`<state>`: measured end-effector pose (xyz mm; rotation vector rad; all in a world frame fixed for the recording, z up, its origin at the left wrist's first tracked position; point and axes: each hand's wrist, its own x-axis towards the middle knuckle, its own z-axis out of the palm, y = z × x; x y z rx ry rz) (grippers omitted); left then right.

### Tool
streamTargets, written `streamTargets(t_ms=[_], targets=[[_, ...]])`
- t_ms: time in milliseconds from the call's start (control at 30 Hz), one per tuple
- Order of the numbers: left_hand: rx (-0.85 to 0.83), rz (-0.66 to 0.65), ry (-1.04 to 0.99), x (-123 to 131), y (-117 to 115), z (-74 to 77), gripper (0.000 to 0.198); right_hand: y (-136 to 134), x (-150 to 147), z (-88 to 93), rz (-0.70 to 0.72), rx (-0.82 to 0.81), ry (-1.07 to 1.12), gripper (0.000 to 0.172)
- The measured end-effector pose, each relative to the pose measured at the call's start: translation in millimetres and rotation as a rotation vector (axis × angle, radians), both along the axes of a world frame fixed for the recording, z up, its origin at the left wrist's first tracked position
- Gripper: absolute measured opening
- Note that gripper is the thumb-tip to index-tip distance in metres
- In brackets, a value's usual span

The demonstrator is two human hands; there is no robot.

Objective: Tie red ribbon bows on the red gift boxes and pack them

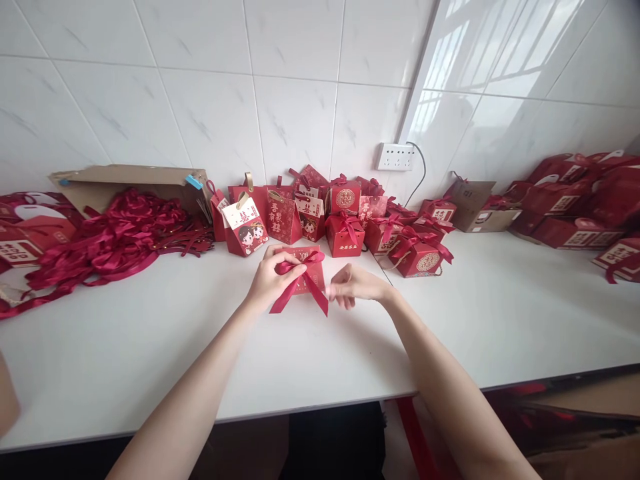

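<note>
A small red gift box with gold lettering sits on the white table in front of me. Across its front a dark red ribbon is tied in a bow, its two tails hanging down and apart. My left hand pinches the bow at its knot, thumb and forefinger together, against the box's left side. Just right of the box, my right hand has curled fingers, with thumb and forefinger close together beside the right tail's edge. Whether those fingertips hold the ribbon is hard to make out.
Finished-looking red boxes with bows and character-printed bags stand behind. At left lies a heap of red ribbons before an open cardboard box. More boxes are stacked at right. A power strip hangs on the tiled wall.
</note>
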<state>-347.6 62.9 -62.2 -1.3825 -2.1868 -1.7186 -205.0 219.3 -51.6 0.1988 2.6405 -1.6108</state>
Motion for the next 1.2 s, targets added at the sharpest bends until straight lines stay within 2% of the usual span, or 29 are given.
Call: streamTargets(t_ms=[100, 200, 300, 400, 567, 667, 833, 1067, 1200], targets=[[-0.017, -0.015, 0.008, 1, 0, 0.4, 0.016, -1, -3, -1.0, -0.293, 0.125, 0.407, 0.046], [-0.014, -0.052, 0.041, 3, 1, -1.5, 0.018, -7, -8, -5.0, -0.33, 0.147, 0.623, 0.05], [0.054, -0.053, 0.1, 6, 4, -6.4, 0.018, -15, -13, -9.5, -0.369, 0.113, 0.61, 0.041], [0.143, -0.005, 0.11, 10, 6, -12.5, 0.017, -19, -15, -12.5, -0.399, 0.031, 0.536, 0.044], [0.173, 0.049, 0.118, 13, 9, -17.8, 0.014, -17, -17, -15.5, -0.341, -0.109, 0.486, 0.047], [0.212, 0.127, 0.133, 13, 10, -19.4, 0.017, -15, -19, -17.3, -0.311, -0.192, 0.445, 0.049], [0.289, 0.226, 0.065, 15, 12, -22.8, 0.022, -15, -22, -19.6, -0.302, -0.2, 0.466, 0.05], [0.317, 0.24, -0.052, 17, 14, -23.7, 0.026, -13, -26, -26.4, -0.296, -0.269, 0.509, 0.049], [0.322, 0.235, -0.067, 16, 14, -24.5, 0.024, -14, -28, -27.1, -0.342, -0.289, 0.524, 0.051]])
